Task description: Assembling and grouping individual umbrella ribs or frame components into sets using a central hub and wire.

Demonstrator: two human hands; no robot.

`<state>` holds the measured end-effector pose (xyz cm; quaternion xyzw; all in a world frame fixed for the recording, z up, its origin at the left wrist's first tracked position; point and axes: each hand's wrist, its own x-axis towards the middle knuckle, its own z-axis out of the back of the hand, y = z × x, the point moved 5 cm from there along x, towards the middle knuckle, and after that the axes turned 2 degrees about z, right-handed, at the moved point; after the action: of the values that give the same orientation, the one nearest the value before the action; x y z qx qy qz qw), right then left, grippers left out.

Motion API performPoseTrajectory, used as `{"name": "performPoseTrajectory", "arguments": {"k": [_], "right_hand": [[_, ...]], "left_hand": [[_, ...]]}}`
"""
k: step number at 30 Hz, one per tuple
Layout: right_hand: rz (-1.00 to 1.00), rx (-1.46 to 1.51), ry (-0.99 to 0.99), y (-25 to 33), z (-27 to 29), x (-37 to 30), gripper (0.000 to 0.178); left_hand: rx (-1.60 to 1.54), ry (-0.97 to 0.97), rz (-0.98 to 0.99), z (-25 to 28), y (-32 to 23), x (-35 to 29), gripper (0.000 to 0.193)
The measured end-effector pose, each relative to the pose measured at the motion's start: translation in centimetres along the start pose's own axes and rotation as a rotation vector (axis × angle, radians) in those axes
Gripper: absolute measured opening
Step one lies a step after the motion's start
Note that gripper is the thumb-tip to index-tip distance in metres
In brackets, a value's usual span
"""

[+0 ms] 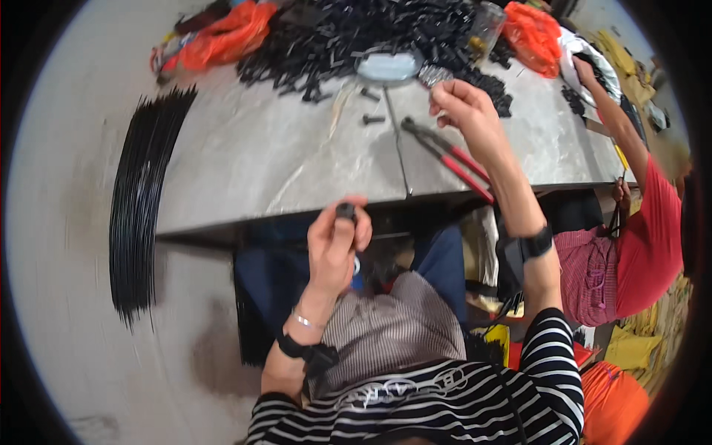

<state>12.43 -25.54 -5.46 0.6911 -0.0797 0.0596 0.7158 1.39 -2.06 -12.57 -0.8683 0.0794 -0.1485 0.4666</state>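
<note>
My left hand (332,248) is closed around a small black cylindrical part (345,211), just off the table's near edge. Over the table, my right hand (471,119) is raised with its fingertips pinched together; whatever they hold, if anything, is too small to make out. Close by its fingers lies a little heap of small silvery pieces (434,76). Red-handled pliers (452,159) rest on the tabletop below that hand. A thin black strip (397,141) runs to the table's near edge. One loose black part (373,119) lies left of the pliers' head.
A large pile of black parts (326,44) covers the far side, beside a pale oval dish (388,68), a clear jar (486,30) and orange bags (226,35). A bundle of long black strips (144,200) is at left. A co-worker in red (653,245) reaches in at right.
</note>
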Motion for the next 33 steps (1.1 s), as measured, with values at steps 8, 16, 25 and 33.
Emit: {"name": "performPoseTrajectory", "arguments": {"k": [8, 16, 25, 33], "right_hand": [[0.140, 0.365, 0.085, 1.0, -9.6, -14.1, 0.009], [0.083, 0.426, -0.023, -0.3, -9.4, -15.3, 0.011], [0.047, 0.477, -0.024, -1.4, -9.4, -15.4, 0.011], [0.043, 0.495, -0.020, -1.8, -9.3, -15.4, 0.012]], "left_hand": [[-0.028, 0.034, -0.064, -2.7, -0.4, -0.6, 0.052], [-0.050, -0.002, -0.046, -3.1, 1.0, -1.4, 0.048], [-0.071, -0.013, -0.044, -2.9, 1.7, -1.4, 0.046], [-0.072, -0.021, -0.053, -2.9, 1.9, -1.4, 0.046]]}}
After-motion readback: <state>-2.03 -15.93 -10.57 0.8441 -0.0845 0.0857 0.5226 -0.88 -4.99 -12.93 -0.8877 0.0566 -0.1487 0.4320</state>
